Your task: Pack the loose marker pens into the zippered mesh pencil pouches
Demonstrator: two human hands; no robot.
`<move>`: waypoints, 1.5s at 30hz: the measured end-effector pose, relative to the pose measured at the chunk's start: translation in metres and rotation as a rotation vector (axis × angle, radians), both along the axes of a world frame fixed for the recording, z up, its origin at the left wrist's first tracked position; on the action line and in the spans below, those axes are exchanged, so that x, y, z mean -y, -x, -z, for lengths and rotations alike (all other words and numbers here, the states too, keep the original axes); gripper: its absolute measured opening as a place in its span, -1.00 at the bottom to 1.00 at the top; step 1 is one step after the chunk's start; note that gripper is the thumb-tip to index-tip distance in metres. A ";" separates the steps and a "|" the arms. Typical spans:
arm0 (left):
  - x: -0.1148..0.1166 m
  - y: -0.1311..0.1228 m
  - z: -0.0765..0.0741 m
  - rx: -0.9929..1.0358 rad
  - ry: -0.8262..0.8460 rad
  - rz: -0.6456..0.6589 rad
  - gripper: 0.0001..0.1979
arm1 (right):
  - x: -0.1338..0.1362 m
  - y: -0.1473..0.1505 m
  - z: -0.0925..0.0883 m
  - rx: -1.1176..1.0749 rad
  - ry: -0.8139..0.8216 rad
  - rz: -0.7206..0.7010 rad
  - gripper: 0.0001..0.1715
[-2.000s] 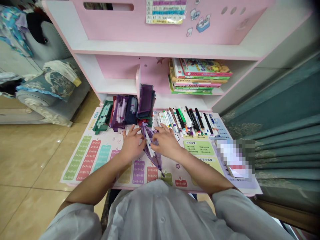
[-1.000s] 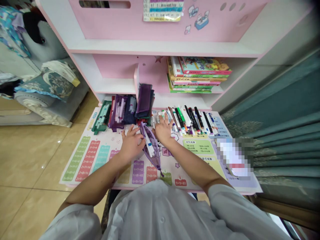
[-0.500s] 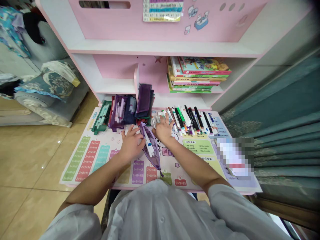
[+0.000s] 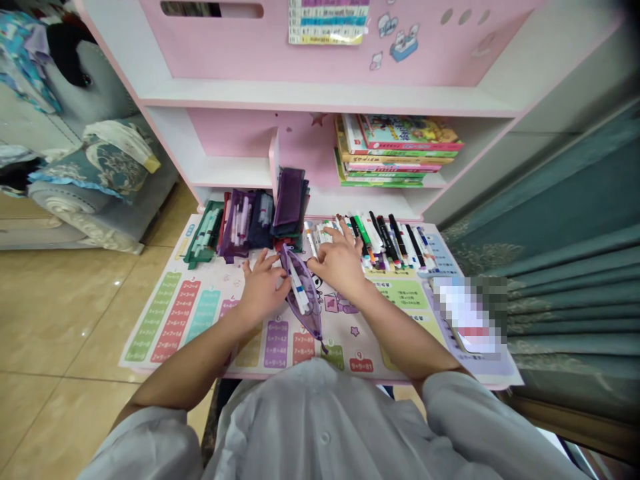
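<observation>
A purple mesh pouch (image 4: 313, 310) lies open on the desk mat with white and blue pens (image 4: 300, 293) in it. My left hand (image 4: 263, 283) pinches the pouch's left edge near its top. Just right of the pouch, my right hand (image 4: 343, 263) reaches over the left part of a row of loose markers (image 4: 387, 240), its fingers apart and touching or just above them. Whether it holds a marker cannot be made out. One white marker (image 4: 311, 239) stands out at the row's left end, by my right thumb.
Filled mesh pouches (image 4: 237, 223) and a stack of purple pouches (image 4: 290, 200) sit at the back left. Books (image 4: 400, 150) are piled on the shelf. A partly blurred phone (image 4: 465, 320) lies at the right edge of the desk.
My right hand has moved right along the marker row, away from its left end, uncovering the white marker there. My left hand and the pouch have stayed in place.
</observation>
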State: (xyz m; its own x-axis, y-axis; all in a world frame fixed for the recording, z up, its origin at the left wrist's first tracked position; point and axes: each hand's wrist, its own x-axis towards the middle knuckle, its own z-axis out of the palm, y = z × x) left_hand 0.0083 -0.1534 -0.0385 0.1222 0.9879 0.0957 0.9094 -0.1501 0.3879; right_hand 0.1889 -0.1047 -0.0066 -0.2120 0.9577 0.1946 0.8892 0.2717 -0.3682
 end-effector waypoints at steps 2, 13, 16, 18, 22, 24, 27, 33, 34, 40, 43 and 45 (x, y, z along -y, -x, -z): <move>0.000 0.000 0.000 0.004 0.001 0.002 -0.80 | 0.013 -0.003 -0.012 -0.022 0.014 -0.049 -0.81; 0.000 0.002 0.001 0.016 0.002 0.016 -0.80 | 0.049 -0.005 -0.037 0.171 0.220 -0.308 -0.82; 0.000 0.003 0.001 0.005 0.001 0.020 -0.80 | 0.048 0.001 -0.026 0.233 0.225 -0.318 -0.79; 0.000 0.003 0.002 -0.001 -0.010 0.020 -0.79 | 0.048 0.005 -0.017 0.273 0.213 -0.318 -0.72; -0.001 0.003 0.005 -0.012 -0.024 0.017 -0.79 | 0.048 0.014 -0.005 0.319 0.192 -0.289 -0.65; -0.001 0.003 0.006 -0.014 -0.034 0.018 -0.79 | 0.048 0.018 -0.002 0.333 0.200 -0.285 -0.64; -0.002 0.003 0.007 -0.020 -0.048 0.020 -0.81 | 0.047 0.022 0.001 0.365 0.229 -0.281 -0.63; -0.001 0.002 0.004 -0.030 -0.032 0.014 -0.83 | 0.044 0.026 0.008 0.364 0.230 -0.266 -0.64; -0.001 0.002 0.003 -0.031 -0.029 0.012 -0.83 | 0.044 0.025 0.008 0.349 0.226 -0.265 -0.66; 0.000 0.001 0.000 -0.030 -0.013 0.016 -0.81 | 0.025 0.012 0.005 0.109 0.113 -0.190 -0.74; -0.001 0.001 0.001 -0.031 -0.016 0.010 -0.81 | 0.004 0.003 0.008 0.074 0.004 -0.005 -0.76; -0.001 0.001 0.003 -0.028 -0.025 0.008 -0.81 | -0.009 -0.002 0.015 0.120 -0.004 0.069 -0.78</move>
